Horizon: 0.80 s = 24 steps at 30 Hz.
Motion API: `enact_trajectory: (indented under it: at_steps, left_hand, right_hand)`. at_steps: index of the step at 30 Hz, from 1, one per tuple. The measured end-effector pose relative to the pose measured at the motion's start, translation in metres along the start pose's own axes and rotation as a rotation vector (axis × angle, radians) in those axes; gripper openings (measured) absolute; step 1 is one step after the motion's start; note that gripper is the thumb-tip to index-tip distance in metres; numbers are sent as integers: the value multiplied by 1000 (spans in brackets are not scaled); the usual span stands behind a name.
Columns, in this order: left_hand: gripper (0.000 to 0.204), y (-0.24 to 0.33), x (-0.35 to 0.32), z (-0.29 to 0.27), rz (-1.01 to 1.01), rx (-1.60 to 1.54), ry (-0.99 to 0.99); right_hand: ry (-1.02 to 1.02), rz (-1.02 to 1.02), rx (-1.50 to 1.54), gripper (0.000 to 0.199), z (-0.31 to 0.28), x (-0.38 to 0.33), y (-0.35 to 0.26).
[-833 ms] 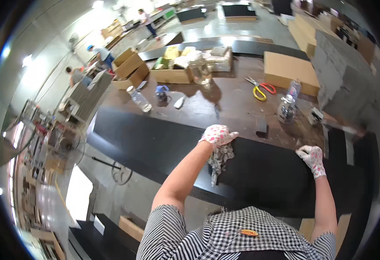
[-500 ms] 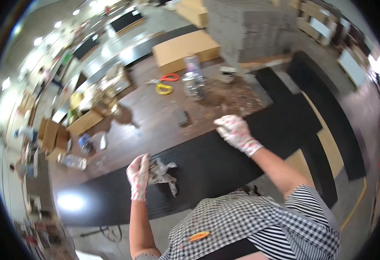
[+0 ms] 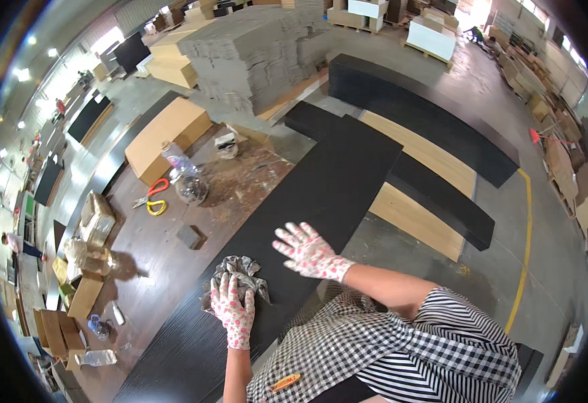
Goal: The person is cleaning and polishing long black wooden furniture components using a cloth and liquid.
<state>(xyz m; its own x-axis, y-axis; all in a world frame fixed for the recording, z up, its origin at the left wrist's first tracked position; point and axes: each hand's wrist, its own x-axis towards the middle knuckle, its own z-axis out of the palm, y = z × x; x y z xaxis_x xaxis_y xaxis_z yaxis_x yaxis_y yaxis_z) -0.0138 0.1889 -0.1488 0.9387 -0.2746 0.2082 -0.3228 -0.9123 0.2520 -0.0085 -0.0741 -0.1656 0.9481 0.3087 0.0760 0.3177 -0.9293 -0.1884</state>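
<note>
A long black board [image 3: 307, 195] with a fine grain runs diagonally across the dark worktable [image 3: 156, 262]. My left hand [image 3: 235, 312], in a white glove with pink-red spots, holds a crumpled grey rag [image 3: 246, 272] against the board. Its fingers lie over the cloth, which bunches out beyond the fingertips and to both sides. My right hand [image 3: 314, 255], gloved the same way, is open with fingers apart, palm down at the board's near edge; I cannot tell whether it touches the surface. Nothing shows in it.
Scissors [image 3: 156, 198] with red and yellow handles, bottles [image 3: 191, 188], a small grey block [image 3: 190, 236] and a cardboard box [image 3: 166, 138] are on the worktable. More black panels [image 3: 435, 117] and wood-coloured boards [image 3: 418, 221] lie at right. Stacked grey sheets [image 3: 254, 60] stand beyond.
My view has turned right. My left hand, pinching the rag beside it earlier, now lies over it on the board. My right hand has opened from a curl and come nearer the left.
</note>
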Motion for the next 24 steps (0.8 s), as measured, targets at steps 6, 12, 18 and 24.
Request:
enact_trajectory:
  at_steps: [6, 12, 18, 24]
  left_hand:
    - [52, 17, 7, 12, -63, -65, 18]
    - [50, 64, 43, 33, -92, 20, 47]
    - [52, 125, 74, 59, -43, 43, -21]
    - [54, 187, 140, 84, 218, 9, -217]
  right_hand:
    - [-126, -17, -76, 65, -11, 13, 44]
    - [24, 351, -326, 61, -41, 36, 245]
    - [65, 982, 176, 50, -42, 46, 422]
    - [557, 839, 356, 42, -9, 30, 434]
